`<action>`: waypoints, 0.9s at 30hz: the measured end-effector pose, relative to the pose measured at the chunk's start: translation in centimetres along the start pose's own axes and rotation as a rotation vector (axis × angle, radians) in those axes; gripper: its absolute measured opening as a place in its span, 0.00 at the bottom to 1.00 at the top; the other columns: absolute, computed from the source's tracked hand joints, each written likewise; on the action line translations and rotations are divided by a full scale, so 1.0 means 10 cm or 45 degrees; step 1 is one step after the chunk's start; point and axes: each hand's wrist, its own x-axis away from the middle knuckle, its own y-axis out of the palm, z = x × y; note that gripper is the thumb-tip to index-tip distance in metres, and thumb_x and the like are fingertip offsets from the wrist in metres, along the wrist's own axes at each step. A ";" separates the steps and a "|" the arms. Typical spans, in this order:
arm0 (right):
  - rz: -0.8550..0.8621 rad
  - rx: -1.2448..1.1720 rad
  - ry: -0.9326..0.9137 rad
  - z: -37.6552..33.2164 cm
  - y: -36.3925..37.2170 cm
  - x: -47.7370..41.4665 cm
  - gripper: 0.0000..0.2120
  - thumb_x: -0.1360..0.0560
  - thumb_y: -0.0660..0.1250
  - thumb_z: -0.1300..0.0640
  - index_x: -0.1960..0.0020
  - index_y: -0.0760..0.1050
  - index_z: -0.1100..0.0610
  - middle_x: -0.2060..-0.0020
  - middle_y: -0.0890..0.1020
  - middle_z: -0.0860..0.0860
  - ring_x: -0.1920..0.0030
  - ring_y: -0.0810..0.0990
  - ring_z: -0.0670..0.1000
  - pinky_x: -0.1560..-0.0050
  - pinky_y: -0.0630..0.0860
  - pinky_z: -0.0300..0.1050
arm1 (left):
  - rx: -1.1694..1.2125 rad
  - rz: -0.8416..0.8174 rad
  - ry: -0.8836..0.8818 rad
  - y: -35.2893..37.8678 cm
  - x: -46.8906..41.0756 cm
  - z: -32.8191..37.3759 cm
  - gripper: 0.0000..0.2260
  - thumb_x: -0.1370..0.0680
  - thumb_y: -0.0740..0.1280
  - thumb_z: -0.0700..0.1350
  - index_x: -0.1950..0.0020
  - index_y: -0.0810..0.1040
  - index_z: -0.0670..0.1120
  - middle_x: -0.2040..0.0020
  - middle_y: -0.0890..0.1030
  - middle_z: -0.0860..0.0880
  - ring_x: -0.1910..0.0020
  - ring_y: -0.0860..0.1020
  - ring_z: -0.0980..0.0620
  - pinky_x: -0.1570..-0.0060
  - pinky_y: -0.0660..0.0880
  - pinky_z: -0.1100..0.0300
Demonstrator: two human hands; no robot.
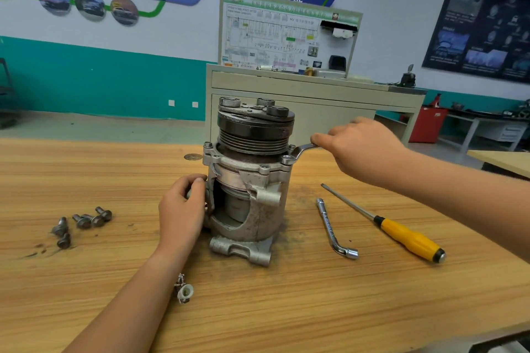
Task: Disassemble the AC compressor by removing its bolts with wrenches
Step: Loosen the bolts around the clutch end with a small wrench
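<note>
Inside the cutaway compressor (268, 218) sits a cylinder (233, 205).

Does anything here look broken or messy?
Yes. The compressor has a big jagged hole in its side, so its insides show. Dark dirt is smeared on the table beside it, and loose bolts lie scattered at the left.

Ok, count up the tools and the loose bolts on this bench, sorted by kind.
Ring wrench: 1
L-shaped socket wrench: 1
Screwdriver: 1
Loose bolts: 5
Total: 8
</note>
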 end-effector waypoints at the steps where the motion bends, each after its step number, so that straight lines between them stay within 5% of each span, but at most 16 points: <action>1: 0.030 0.004 0.013 -0.02 0.08 -0.04 0.20 0.22 0.55 0.66 0.32 0.63 0.54 0.48 0.79 0.52 0.52 0.77 0.54 0.42 0.70 0.48 | 0.005 0.004 0.003 0.00 0.00 -0.01 0.10 0.21 0.60 0.41 0.57 0.78 0.53 0.58 0.80 0.54 0.53 0.78 0.50 0.49 0.75 0.49; 3: 0.152 -0.052 0.030 -0.07 0.20 -0.11 0.18 0.24 0.57 0.69 0.36 0.69 0.59 0.47 0.80 0.56 0.46 0.78 0.56 0.35 0.63 0.54 | 0.021 0.016 0.002 0.01 -0.01 -0.02 0.11 0.21 0.60 0.41 0.59 0.78 0.54 0.59 0.80 0.55 0.54 0.78 0.50 0.51 0.75 0.48; 7: 0.428 -0.304 0.033 -0.22 0.31 -0.27 0.09 0.31 0.66 0.73 0.54 0.79 0.65 0.60 0.83 0.60 0.59 0.82 0.58 0.53 0.75 0.52 | 0.043 0.027 -0.004 0.03 -0.02 -0.05 0.12 0.22 0.60 0.41 0.59 0.78 0.54 0.60 0.80 0.55 0.55 0.78 0.50 0.54 0.74 0.52; 11: 0.304 -0.349 0.094 -0.28 0.37 -0.32 0.12 0.21 0.57 0.62 0.42 0.75 0.57 0.50 0.82 0.53 0.49 0.78 0.56 0.43 0.66 0.46 | 0.061 0.026 -0.009 0.04 -0.02 -0.07 0.11 0.21 0.60 0.42 0.59 0.78 0.54 0.59 0.81 0.54 0.55 0.78 0.51 0.54 0.74 0.52; 16: 0.520 -0.848 0.462 -0.20 0.22 -0.07 0.11 0.20 0.55 0.55 0.44 0.72 0.59 0.64 0.78 0.54 0.65 0.76 0.54 0.70 0.66 0.45 | 0.057 0.025 -0.016 0.04 -0.02 -0.06 0.11 0.21 0.60 0.42 0.58 0.79 0.54 0.59 0.81 0.54 0.56 0.78 0.52 0.52 0.75 0.46; 19: 0.479 -1.149 0.476 -0.18 0.02 0.11 0.12 0.20 0.55 0.56 0.40 0.70 0.56 0.71 0.74 0.49 0.69 0.76 0.52 0.69 0.72 0.49 | 0.051 0.021 -0.010 0.03 -0.02 -0.06 0.11 0.21 0.60 0.42 0.57 0.79 0.54 0.59 0.81 0.54 0.55 0.78 0.51 0.52 0.76 0.45; 22: 0.273 -0.971 0.397 -0.18 -0.14 0.32 0.15 0.20 0.55 0.55 0.36 0.70 0.50 0.73 0.71 0.45 0.72 0.70 0.46 0.73 0.64 0.43 | 0.034 0.019 0.007 0.03 -0.02 -0.05 0.11 0.21 0.60 0.42 0.58 0.78 0.54 0.59 0.80 0.55 0.56 0.77 0.54 0.52 0.76 0.49; 27: 0.007 -0.722 0.348 -0.21 -0.32 0.55 0.18 0.21 0.53 0.54 0.33 0.65 0.41 0.68 0.75 0.44 0.70 0.71 0.43 0.68 0.73 0.44 | 0.035 0.009 0.027 0.02 -0.01 -0.05 0.11 0.21 0.60 0.42 0.58 0.78 0.54 0.59 0.80 0.55 0.56 0.77 0.56 0.55 0.74 0.54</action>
